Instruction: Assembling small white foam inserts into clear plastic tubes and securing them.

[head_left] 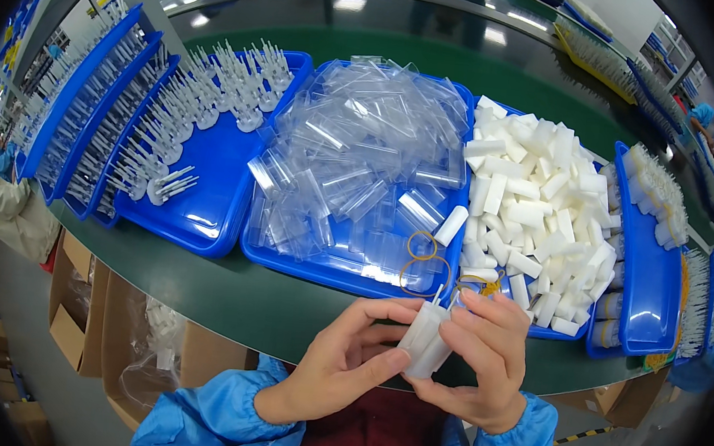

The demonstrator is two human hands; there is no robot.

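Between my two hands, close to the table's front edge, is a bundle of translucent sleeves with white inside (424, 343); thin pins stick up from its top. My left hand (340, 359) is closed on its left side, thumb across the front. From the right, the curled fingers and thumb of my right hand (486, 360) grip the same bundle. Just beyond it are two rubber bands (425, 276) at the front of a blue tray (284, 265) heaped with clear plastic sleeves (375, 122). White foam blocks (531, 197) fill the neighbouring tray to the right.
At the left, a blue tray (209, 157) carries white pronged parts (251, 75), beside several tilted trays of similar parts. More blue trays (647, 285) with bundled pieces stand far right. Open cardboard boxes (132, 330) sit below the green table (267, 309). Another person (6, 206) is at far left.
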